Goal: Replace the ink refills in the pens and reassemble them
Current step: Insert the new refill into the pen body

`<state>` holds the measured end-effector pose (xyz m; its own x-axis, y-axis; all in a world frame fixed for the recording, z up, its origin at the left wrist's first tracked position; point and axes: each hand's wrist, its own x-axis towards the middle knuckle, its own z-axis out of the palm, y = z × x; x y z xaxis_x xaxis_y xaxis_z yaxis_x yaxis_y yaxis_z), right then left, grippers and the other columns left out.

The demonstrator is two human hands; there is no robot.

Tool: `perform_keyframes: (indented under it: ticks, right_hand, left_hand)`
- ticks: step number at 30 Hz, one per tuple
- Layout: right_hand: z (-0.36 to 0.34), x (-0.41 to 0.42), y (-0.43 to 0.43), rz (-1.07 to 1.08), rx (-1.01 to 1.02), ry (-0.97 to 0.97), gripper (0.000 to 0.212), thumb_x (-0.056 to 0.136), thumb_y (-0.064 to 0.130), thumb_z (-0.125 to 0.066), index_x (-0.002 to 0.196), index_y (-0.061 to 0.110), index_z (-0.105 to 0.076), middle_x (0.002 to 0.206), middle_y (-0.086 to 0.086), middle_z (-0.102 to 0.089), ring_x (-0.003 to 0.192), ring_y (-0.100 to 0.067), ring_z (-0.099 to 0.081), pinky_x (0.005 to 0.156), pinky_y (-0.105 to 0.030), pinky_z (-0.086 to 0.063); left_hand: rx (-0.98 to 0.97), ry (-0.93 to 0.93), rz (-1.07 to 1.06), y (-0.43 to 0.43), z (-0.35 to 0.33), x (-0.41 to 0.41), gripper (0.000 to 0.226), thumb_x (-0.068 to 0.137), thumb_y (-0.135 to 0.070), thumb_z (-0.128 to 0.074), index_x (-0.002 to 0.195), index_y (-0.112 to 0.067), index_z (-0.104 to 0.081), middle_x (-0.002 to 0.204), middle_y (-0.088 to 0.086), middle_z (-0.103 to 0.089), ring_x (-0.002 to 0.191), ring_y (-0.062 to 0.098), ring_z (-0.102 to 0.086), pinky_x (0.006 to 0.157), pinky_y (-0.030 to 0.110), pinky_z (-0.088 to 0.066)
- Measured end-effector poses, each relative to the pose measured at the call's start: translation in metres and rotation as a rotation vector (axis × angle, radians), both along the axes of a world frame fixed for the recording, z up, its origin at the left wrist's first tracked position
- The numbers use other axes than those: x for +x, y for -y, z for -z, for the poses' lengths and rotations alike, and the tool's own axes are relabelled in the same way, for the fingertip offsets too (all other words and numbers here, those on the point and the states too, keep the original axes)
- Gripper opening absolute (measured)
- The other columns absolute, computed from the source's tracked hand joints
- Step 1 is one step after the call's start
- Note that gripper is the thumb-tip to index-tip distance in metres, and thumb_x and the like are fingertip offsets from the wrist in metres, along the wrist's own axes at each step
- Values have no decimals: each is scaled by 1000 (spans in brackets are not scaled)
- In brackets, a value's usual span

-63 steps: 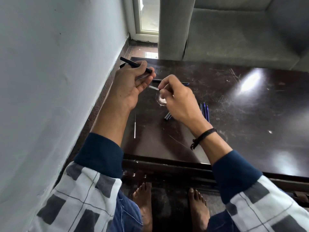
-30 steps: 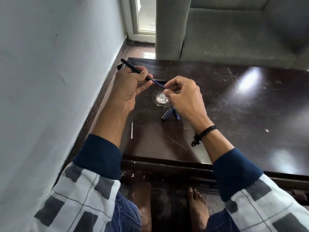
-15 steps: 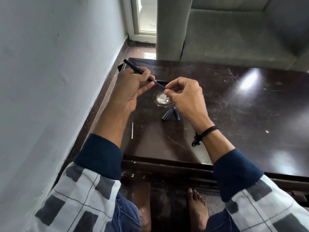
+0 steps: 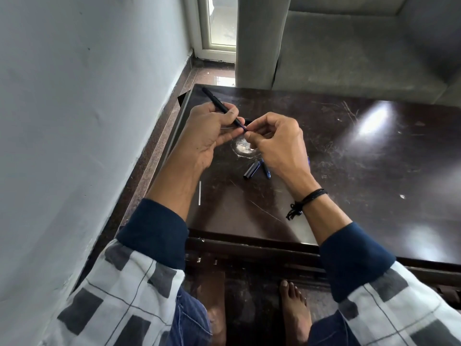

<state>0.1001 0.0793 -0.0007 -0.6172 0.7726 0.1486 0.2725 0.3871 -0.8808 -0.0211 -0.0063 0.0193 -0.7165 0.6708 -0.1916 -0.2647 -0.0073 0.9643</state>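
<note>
both hands engaged: left hand (image 4: 207, 136) grips the barrel (image 4: 216, 102), right hand (image 4: 277, 143) pinches the refill (image 4: 243, 127), which has advanced almost fully inside; reassembly pending.

L hand (image 4: 209, 136) gripped pen barrel (image 4: 216, 102); R hand (image 4: 277, 143) pinched refill (image 4: 241, 126). Fingertips nearly met, forearms angled inward.
</note>
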Motion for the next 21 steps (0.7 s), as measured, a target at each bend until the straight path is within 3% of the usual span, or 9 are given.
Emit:
perform_keyframes:
  ticks: [4, 11, 17, 21]
  right_hand:
    - [-3, 1, -2, -2, -30, -7, 8, 87, 26, -80, 85, 27, -72, 77, 3, -75, 74, -12, -73, 69, -31, -60]
    - [-2, 3, -12, 79, -54, 58, 7, 84, 27, -75, 78, 27, -72, 74, 7, -74, 75, -12, -73, 81, -45, -61]
    - [0, 4, -12, -28, 40, 252, 1, 84, 27, -75, 84, 26, -74, 73, 13, -70, 75, -6, -67, 74, -29, -52]
    - [4, 2, -6, -140, 112, 337, 8, 83, 32, -78, 89, 28, -74, 75, 16, -67, 80, -6, -65, 76, -28, -49]
  left_hand:
    - [9, -5, -3, 0, -1, -1, 4, 93, -2, -65, 95, -6, -65, 85, 14, -72, 83, 22, -75, 73, 29, -61]
    - [37, -3, -104, 4, -5, -9, 3, 94, -3, -64, 93, -6, -65, 87, 15, -72, 83, 21, -74, 73, 28, -62]
    - [13, -32, -123, 6, -2, -16, 5, 94, -6, -66, 91, -10, -67, 87, 11, -74, 84, 19, -75, 73, 26, -60]
    - [7, -43, -83, 5, -1, -13, 4, 94, -8, -66, 92, -11, -67, 86, 10, -75, 89, 21, -76, 75, 27, -61]
